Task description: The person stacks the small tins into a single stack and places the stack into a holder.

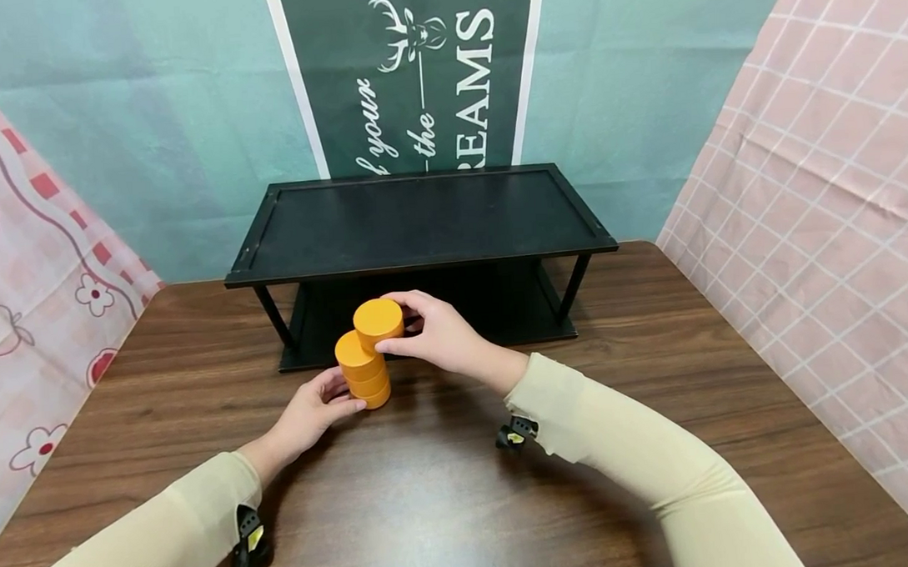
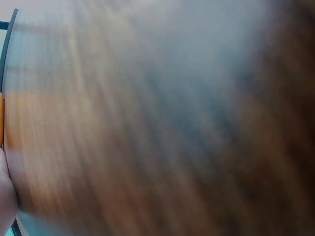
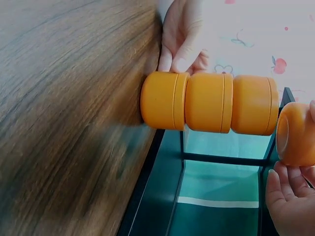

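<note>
Three small orange jars with rounded bodies and a lid seam stand in an upright stack [image 1: 363,372] on the table, in front of the black rack. My left hand [image 1: 308,415] grips the lowest jar [image 3: 165,101], thumb on the near side and fingers on the far side. Above the stack, my right hand [image 1: 447,334] holds another orange jar [image 1: 378,318] between thumb and fingers. In the right wrist view that jar [image 3: 298,133] is slightly tilted, just above the top jar [image 3: 254,104]; whether they touch I cannot tell. The left wrist view is mostly blurred, with a hand [image 2: 6,196] at its edge.
A black two-level rack [image 1: 422,222] stands behind the stack, its lower shelf close to both hands. The brown wooden table [image 1: 431,501] spreads out in front. Patterned cloths hang at the left [image 1: 43,331] and right [image 1: 818,179], and a green one [image 1: 156,144] at the back.
</note>
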A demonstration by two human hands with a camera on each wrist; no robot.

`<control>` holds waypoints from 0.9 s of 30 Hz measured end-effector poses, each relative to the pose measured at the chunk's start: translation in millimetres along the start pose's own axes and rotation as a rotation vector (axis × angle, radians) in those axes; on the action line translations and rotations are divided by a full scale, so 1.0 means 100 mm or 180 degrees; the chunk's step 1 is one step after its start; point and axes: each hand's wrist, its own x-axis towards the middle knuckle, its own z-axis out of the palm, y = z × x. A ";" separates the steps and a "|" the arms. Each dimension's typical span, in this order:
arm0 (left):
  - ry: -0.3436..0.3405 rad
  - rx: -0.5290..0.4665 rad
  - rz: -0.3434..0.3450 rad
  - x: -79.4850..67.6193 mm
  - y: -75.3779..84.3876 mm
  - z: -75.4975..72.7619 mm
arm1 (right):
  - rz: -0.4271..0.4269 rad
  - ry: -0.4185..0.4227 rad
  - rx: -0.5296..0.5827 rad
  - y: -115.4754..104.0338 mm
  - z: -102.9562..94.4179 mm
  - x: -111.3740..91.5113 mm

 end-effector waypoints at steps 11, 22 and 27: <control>-0.0012 -0.0034 0.0024 0.00 -0.01 0.00 | -0.0100 -0.0133 -0.0028 -0.07 0.11 0.04; -0.0006 -0.0065 0.0037 0.00 -0.01 0.00 | -0.0183 -0.0190 -0.0105 -0.09 0.19 0.08; -0.0015 -0.0070 0.0010 0.00 -0.01 0.00 | -0.0164 -0.0231 -0.0129 -0.09 0.20 0.08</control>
